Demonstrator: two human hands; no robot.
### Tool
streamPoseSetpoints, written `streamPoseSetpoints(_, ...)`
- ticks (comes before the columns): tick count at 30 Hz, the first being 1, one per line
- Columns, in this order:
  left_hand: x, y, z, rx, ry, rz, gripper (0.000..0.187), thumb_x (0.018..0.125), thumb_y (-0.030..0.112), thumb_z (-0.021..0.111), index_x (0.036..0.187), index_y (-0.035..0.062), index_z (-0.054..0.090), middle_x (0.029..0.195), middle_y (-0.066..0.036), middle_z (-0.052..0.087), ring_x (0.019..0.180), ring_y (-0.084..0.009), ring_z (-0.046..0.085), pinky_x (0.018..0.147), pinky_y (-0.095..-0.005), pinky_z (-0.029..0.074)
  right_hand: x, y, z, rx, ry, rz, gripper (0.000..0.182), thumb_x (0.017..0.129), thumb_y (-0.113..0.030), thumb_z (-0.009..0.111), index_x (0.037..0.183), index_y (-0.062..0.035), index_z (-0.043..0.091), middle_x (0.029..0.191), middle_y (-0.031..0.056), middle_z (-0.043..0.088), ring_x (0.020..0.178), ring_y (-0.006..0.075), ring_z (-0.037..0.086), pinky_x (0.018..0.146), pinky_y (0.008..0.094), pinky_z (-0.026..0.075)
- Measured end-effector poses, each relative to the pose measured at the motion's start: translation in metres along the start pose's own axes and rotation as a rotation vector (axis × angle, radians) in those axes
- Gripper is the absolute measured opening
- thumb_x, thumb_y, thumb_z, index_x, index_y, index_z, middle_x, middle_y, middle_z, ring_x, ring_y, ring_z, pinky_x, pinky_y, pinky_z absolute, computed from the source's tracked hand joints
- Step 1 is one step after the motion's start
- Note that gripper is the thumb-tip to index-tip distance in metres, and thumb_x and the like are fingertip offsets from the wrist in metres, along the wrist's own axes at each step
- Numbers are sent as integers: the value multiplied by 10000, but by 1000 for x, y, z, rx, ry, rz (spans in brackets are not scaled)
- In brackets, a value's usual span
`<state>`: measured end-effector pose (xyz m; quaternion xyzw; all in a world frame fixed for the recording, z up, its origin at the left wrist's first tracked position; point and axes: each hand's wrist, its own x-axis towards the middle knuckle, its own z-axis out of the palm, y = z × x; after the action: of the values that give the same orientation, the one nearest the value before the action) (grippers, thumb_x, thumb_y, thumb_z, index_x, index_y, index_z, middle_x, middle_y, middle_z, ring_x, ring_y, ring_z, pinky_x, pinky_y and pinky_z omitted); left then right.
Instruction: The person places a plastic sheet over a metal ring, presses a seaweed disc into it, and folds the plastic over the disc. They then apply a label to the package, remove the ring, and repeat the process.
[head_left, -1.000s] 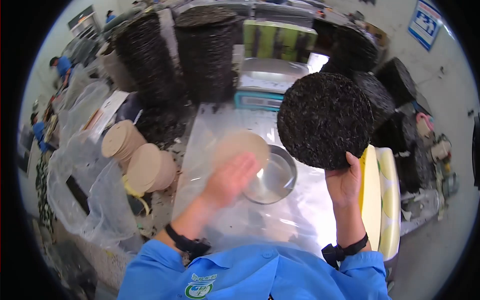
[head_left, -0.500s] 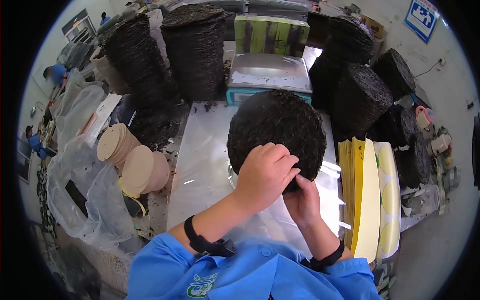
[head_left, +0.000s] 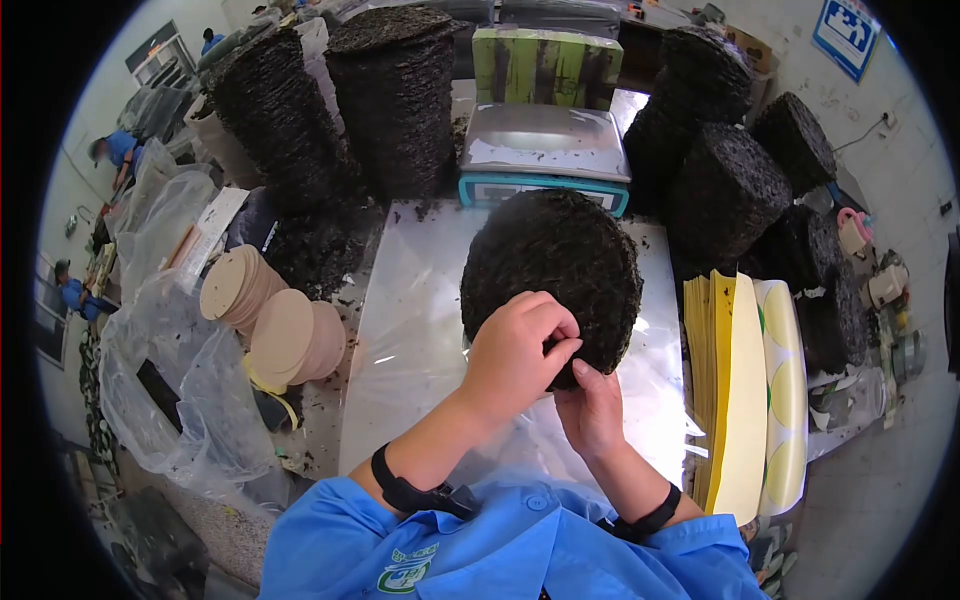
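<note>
A dark, round, rough-surfaced disc (head_left: 550, 260), looking like pressed dried seaweed, is tilted up in front of me. My right hand (head_left: 592, 412) grips its lower edge, with the thumb on the near face and the fingers partly hidden behind. Against the lower face of the disc, my left hand (head_left: 515, 350) has its fingers curled in a pinch. What lies between those fingertips is hidden. Clear plastic film (head_left: 400, 320) covers the work surface below. Just beyond the disc stands a weighing scale (head_left: 545, 140) with a metal pan and a teal base.
Tall dark stacks of discs stand at back left (head_left: 395, 100) and right (head_left: 735, 185). Round beige cards (head_left: 290, 340) and crumpled plastic bags (head_left: 190, 370) lie left. Yellow sheets (head_left: 735, 400) and a round-label strip (head_left: 782, 400) lie right. Co-workers (head_left: 120, 150) are far left.
The disc has tipped a little, and its lower edge is slightly lower and further left. Both hands have shifted slightly down and left with it. My left fingers remain pinched.
</note>
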<state>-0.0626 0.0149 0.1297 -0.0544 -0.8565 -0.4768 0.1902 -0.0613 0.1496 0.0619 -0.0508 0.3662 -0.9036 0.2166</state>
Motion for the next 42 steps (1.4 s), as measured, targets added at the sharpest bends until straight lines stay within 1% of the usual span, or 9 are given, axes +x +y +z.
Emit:
streamPoseSetpoints(14,6,16,-24,-514,-44,-208,207,834,-8,730,992,26,601,901,21,580,826,-60,551,758,-209,465,-20,-36,-38,294,153,40,458,896,-139,580,1341,-58,509,1348,95,581,1237,247,557,1109,415,400)
streamPoseSetpoints(19,22,57,37,-287,-303,-87,100,792,-54,706,862,-2,657,831,-40,645,741,-95,631,693,-240,516,-76,-138,-102,164,306,-503,424,917,-119,552,1337,-76,520,1303,77,610,1179,259,594,1055,414,446)
streamPoseSetpoints(22,34,86,129,-304,-392,270,117,773,38,736,869,5,677,806,-92,657,722,-196,634,661,-298,497,-135,-196,-120,84,322,-711,394,964,-116,504,1349,-31,498,1331,106,583,1227,261,555,1066,448,432)
streamPoseSetpoints(25,29,99,231,-185,-466,418,251,793,140,744,1007,19,692,1008,-147,696,945,-308,660,827,-383,521,-164,-208,-115,-183,566,-1035,417,984,-115,482,1389,-26,450,1386,116,529,1269,276,511,1097,467,390)
streamPoseSetpoints(28,15,100,248,70,-514,527,308,774,170,763,1035,27,681,1165,-143,659,1079,-300,621,917,-388,499,-173,-196,-107,-210,677,-1038,466,976,-87,480,1433,-45,400,1437,114,466,1318,263,456,1116,446,368)
streamPoseSetpoints(30,27,117,213,220,-826,433,315,770,171,761,1036,33,668,1221,-139,636,1111,-302,608,964,-380,481,-173,-187,-114,-198,629,-985,464,976,-95,483,1432,-58,406,1401,107,504,1296,258,484,1112,438,372)
streamPoseSetpoints(32,18,104,187,-39,-516,634,497,744,238,788,1176,61,618,1327,-140,564,1238,-314,530,1055,-415,413,-159,-175,-112,-125,554,-897,466,979,-131,483,1430,-47,403,1397,104,513,1286,252,499,1109,433,374)
streamPoseSetpoints(35,4,114,144,60,-443,795,943,672,376,830,1459,97,391,1511,-146,350,1413,-349,315,1131,-498,298,-130,-159,-83,-108,334,-630,536,975,-285,515,1438,-49,387,1401,102,514,1280,238,510,1094,409,394)
streamPoseSetpoints(42,2,70,67,-25,-113,560,793,641,281,876,1335,90,543,1393,-156,456,1239,-360,469,1032,-449,418,-64,-115,-27,-288,-6,-317,882,775,-262,792,1467,-18,304,1393,116,458,1297,233,465,1089,369,392)
